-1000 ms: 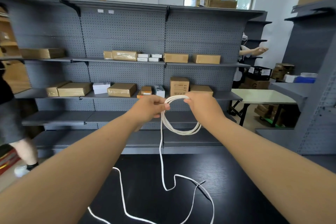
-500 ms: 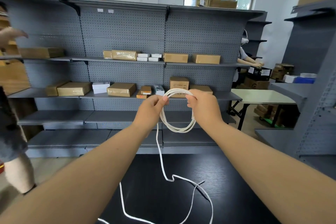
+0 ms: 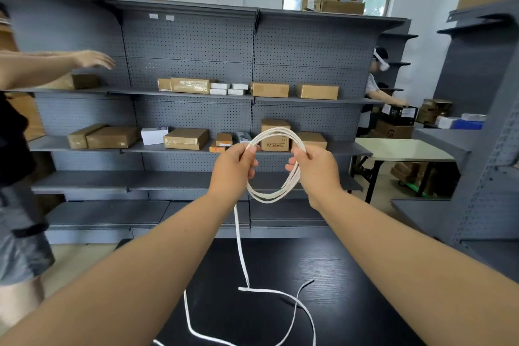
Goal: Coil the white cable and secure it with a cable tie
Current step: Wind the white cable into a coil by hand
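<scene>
coiling partway: white cable (image 3: 268, 199) has a few loops held up between left grip (image 3: 233, 168) and right grip (image 3: 317, 171), both pinching it; long tail lies on bench (image 3: 351, 303). no cable tie seen.

White cable (image 3: 265, 199) reads as smooth matt plastic, no shine on the coil. The near table (image 3: 351, 303) is black with a wood-grain texture and catches a soft sheen. The far shelving (image 3: 191, 45) is grey painted metal, matt, with perforated back panels. The brown boxes (image 3: 269, 89) are plain matt cardboard. One wrapped box (image 3: 185, 138) glints with glossy tape or film.
</scene>
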Demonstrator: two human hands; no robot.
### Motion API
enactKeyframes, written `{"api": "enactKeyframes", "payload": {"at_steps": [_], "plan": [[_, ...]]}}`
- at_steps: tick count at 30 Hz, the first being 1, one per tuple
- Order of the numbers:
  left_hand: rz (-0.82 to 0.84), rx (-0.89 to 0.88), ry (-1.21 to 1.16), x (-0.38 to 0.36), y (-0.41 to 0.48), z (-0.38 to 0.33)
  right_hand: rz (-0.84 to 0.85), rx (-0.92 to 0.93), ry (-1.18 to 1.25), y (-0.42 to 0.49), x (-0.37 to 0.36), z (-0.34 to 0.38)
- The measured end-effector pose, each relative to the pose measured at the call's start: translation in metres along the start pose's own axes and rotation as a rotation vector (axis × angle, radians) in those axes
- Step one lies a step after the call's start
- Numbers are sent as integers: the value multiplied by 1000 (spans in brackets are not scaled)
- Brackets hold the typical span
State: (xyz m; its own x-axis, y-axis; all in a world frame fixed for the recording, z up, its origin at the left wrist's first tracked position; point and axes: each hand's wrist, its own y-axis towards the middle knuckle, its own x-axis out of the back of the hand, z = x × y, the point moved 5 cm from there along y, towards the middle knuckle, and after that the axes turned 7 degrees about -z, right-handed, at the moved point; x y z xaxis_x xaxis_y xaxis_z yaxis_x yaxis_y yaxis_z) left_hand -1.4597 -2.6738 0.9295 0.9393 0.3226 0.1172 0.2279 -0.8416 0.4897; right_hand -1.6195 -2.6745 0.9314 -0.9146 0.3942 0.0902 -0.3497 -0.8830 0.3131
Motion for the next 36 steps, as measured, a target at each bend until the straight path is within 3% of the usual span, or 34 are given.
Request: {"api": "enactKeyframes", "payload": {"at_steps": [3,5,11,20,25,32,36], "plan": [[8,-113,164,4,6,-8,108,-141,17,1,-6,-7],[33,-166,275,6,10,-12,130,-129,-37,2,-6,-5],[189,-274,494,5,19,-27,170,278,-535,4,-5,21],[378,-376,698,-3,19,-28,270,605,-878,0,-17,34],[376,-239,511,-1,13,-17,222,682,-981,1,-17,36],[392,-22,367,6,8,3,140,588,-1027,11,-6,30],[424,64,329,11,11,10,112,631,-1034,12,1,32]]}}
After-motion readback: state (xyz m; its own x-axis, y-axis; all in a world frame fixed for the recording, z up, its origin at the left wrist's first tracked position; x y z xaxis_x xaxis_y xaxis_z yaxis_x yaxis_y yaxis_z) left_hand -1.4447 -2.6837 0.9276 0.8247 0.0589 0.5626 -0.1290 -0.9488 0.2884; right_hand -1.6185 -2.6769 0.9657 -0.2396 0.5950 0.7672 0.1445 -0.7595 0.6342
